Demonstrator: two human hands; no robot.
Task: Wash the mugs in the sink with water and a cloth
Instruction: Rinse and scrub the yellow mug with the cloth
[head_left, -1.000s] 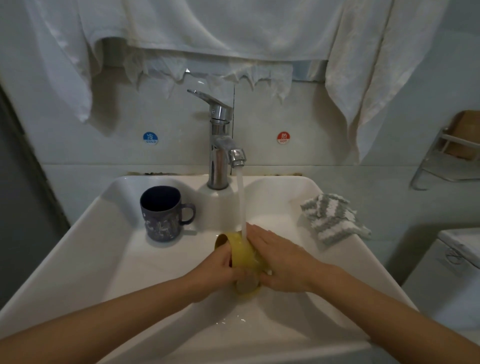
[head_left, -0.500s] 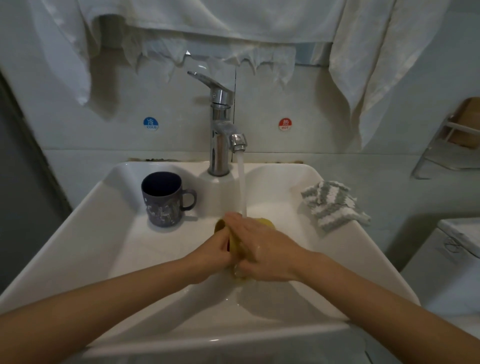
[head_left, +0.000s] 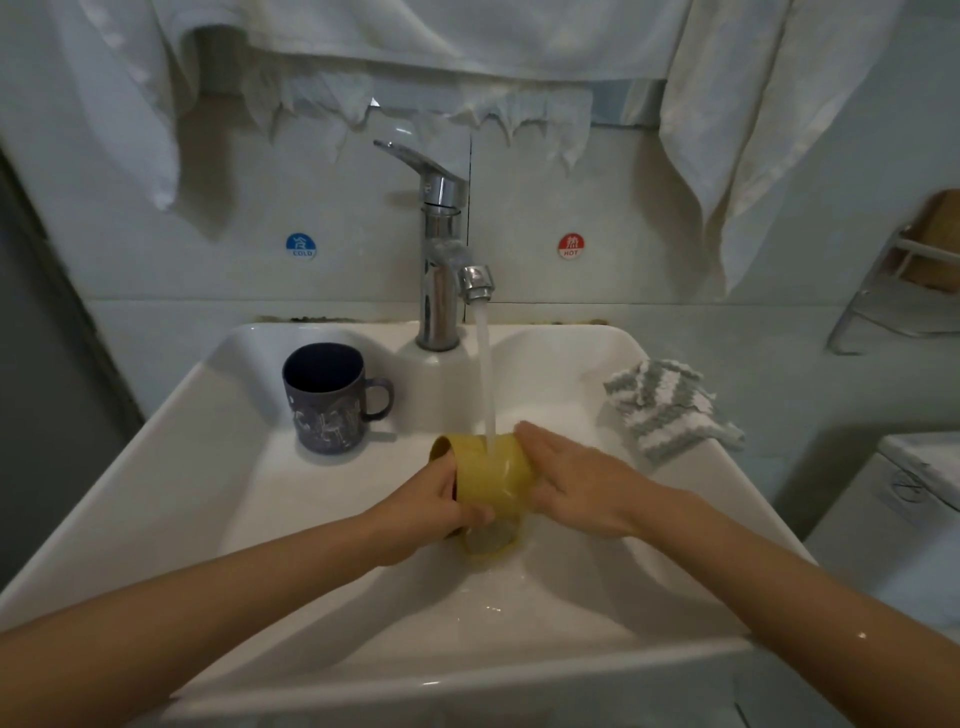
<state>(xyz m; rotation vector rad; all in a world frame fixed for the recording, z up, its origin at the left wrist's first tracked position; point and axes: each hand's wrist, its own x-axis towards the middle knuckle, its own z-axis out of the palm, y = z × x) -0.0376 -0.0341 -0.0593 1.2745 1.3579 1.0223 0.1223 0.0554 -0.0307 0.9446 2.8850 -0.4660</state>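
A yellow mug (head_left: 491, 470) lies on its side in the middle of the white sink (head_left: 171, 457), under the running stream from the chrome tap (head_left: 441, 270). My left hand (head_left: 434, 499) grips the mug at its open rim end. My right hand (head_left: 576, 480) lies with straight fingers against the mug's base end. A dark purple patterned mug (head_left: 327, 400) stands upright at the sink's back left. A grey-and-white striped cloth (head_left: 667, 410) rests on the sink's right rim, apart from both hands.
White towels (head_left: 753, 119) hang above the tap. Cold and hot stickers sit on the tiled wall. A metal wall rack (head_left: 898, 291) is at the right, with a white appliance (head_left: 909, 493) below it.
My right hand has slid off the top of the yellow mug to its base end, baring the mug's side to the water. The camera has tilted slightly.
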